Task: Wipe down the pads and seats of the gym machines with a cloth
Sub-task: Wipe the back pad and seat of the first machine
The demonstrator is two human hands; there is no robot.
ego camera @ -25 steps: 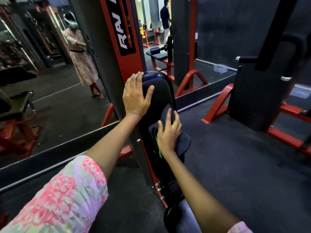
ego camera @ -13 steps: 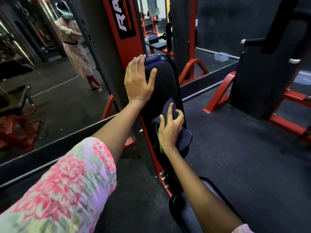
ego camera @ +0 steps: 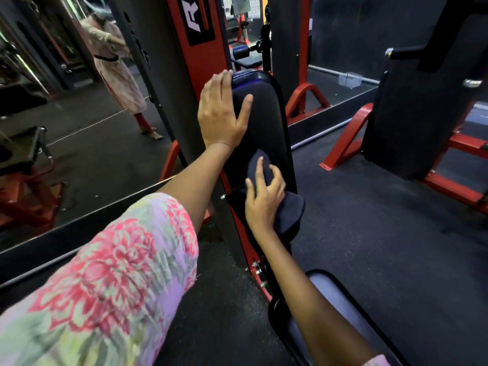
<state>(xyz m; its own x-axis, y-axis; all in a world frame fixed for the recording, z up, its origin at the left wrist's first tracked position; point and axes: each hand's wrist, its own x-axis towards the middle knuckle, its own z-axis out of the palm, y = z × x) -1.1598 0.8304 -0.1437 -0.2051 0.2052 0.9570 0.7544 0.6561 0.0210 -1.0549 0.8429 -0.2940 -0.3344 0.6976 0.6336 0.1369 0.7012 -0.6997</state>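
A black upright back pad (ego camera: 266, 120) is fixed to a red and grey machine post (ego camera: 203, 62). My left hand (ego camera: 221, 112) lies flat against the pad's upper left edge, fingers straight and thumb spread across the front. My right hand (ego camera: 262, 199) presses a dark blue cloth (ego camera: 289, 212) against the pad's lower part, fingers curled over the cloth. The cloth bulges out to the right of the hand. The machine's black seat (ego camera: 340, 294) shows at the bottom, partly hidden by my right forearm.
A wall mirror (ego camera: 79, 128) on the left reflects a person in a floral dress. Another machine with a black shroud (ego camera: 412, 101) and red frame (ego camera: 449, 180) stands at the right. Dark rubber floor (ego camera: 383, 247) lies between them.
My right hand and the cloth have slid down the back pad. My left hand stays on the pad's top edge. The view has tilted down, showing more of the seat.
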